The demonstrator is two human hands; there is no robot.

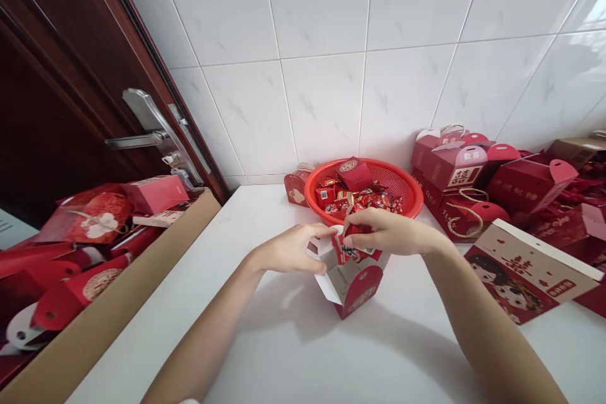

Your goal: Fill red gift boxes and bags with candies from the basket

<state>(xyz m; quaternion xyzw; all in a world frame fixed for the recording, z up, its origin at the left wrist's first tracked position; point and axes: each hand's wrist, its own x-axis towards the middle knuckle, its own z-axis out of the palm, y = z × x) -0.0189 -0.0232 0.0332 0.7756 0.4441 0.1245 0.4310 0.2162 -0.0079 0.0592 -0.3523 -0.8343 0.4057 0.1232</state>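
A red box with a white inside (363, 290) stands with its top flaps spread on the white table (284, 341). My left hand (296, 249) is at the box's left side, thumb and fingers apart around the edge of a flap. Over the box, my right hand (381, 232) pinches red-wrapped candies (348, 249). Just behind, a red plastic basket (416, 196) holds many wrapped candies and a small dark red box (353, 173). The bottom of the standing box is partly hidden by its walls.
A cardboard carton (113, 303) full of red gift boxes is at the left, by a door (61, 63). Stacked red boxes (454, 164) and a cartoon-printed box (525, 271) stand at the right. A small box (297, 186) touches the tiled wall.
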